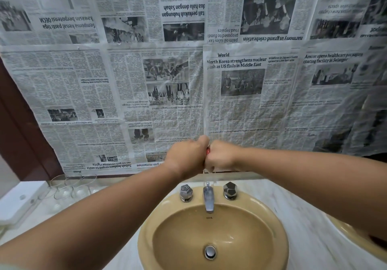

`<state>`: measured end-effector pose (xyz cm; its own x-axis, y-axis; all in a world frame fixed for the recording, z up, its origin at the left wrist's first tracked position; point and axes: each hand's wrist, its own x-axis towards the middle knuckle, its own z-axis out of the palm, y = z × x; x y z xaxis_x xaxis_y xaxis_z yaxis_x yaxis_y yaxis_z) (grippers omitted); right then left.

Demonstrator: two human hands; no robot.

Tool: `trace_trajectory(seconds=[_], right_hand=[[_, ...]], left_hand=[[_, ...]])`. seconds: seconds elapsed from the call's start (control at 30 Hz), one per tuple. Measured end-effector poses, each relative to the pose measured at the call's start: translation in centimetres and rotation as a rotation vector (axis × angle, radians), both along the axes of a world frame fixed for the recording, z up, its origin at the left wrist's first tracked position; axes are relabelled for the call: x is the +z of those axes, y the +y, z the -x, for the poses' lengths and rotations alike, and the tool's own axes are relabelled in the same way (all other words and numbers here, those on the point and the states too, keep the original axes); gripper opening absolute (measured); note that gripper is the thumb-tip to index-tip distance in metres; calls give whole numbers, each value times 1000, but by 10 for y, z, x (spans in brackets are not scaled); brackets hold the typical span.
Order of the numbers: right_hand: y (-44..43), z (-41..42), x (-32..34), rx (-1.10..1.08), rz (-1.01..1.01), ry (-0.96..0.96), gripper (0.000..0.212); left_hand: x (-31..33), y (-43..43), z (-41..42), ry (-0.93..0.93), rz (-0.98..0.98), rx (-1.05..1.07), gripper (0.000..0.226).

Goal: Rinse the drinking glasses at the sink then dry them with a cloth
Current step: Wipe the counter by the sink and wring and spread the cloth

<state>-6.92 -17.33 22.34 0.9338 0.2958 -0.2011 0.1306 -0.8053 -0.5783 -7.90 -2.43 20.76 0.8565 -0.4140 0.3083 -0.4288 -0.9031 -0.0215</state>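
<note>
My left hand (186, 156) and my right hand (219, 156) are raised above the taps, fists pressed together knuckle to knuckle. All fingers are curled, and a small red thing (207, 151) shows in the gap between the fists; both hands seem to grip it, and most of it is hidden. A faint clear edge shows just under my right hand. Several clear drinking glasses (65, 188) stand on the pale counter (297, 213) at the left, against the wall. Below my hands lies the tan sink (278, 238). No water runs from its chrome spout (208, 198).
Two faceted chrome knobs (186, 192) (230, 190) flank the spout. A metal drain (210, 252) sits in the basin's bottom. Newspaper sheets (188, 81) cover the wall behind. A white box (21, 200) sits at the far left, and a second basin's rim (356, 242) shows at the right edge.
</note>
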Motion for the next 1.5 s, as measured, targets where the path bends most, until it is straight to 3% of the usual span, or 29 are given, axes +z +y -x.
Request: trace_trajectory(seconds=[0.1,0.23,0.3,0.37,0.43,0.5,0.53,0.6,0.67,0.7,0.73,0.8,0.87,0.93,1.0,1.07,1.2,1.33,1.4,1.5], right_hand=[[-10,-2,-8,-38,-152,361,40],[-21,-11,-18,-10,-179,413,29],[-23,-9,-17,-43,-329,332,28],[-27,-3,-16,-75,-411,79,52],[-37,4,-24,-31,-273,-367,82],[-49,9,-41,64,-65,-832,96],[-54,8,-50,122,33,-995,98],[-58,3,-57,254,127,-1177,91],[-50,-1,-48,351,97,-1330,63],[-47,-1,-36,397,115,-1422,39],[-44,-2,-25,425,184,-1495,12],[-43,-5,-10,436,317,-1554,22],[-37,1,3,397,455,-1359,23],[-28,8,9,295,623,-1024,24],[-21,9,6,168,627,-755,27],[-16,8,0,76,480,-544,24],[-10,6,-12,-44,67,-101,14],[-16,3,-22,-149,-183,212,32],[-20,1,-26,-140,-205,262,35],[-23,-4,-29,-107,-155,120,27]], left_hand=[[-13,-3,-6,-25,-95,-29,30],[-28,1,-14,-47,-130,-171,22],[-31,6,-16,79,55,-159,18],[-28,7,-15,388,482,-59,19],[-19,8,-16,856,1019,75,8],[-9,17,-14,1370,1322,198,28],[-3,20,-13,1570,1367,152,28],[1,19,-10,1839,1261,-34,21],[5,13,-4,1949,1091,-129,24],[9,10,-1,1952,1012,-132,24],[13,7,1,1909,937,-104,26],[22,-1,4,1666,793,2,40],[29,-12,7,1204,599,77,43],[30,-19,7,692,324,84,25],[24,-20,4,404,142,58,13],[13,-16,1,254,68,51,9],[-4,-12,-5,1,-38,1,24],[-13,-13,-14,-71,-102,-31,29],[-18,-15,-15,-77,-110,-28,27],[-22,-19,-17,-14,-65,40,10]])
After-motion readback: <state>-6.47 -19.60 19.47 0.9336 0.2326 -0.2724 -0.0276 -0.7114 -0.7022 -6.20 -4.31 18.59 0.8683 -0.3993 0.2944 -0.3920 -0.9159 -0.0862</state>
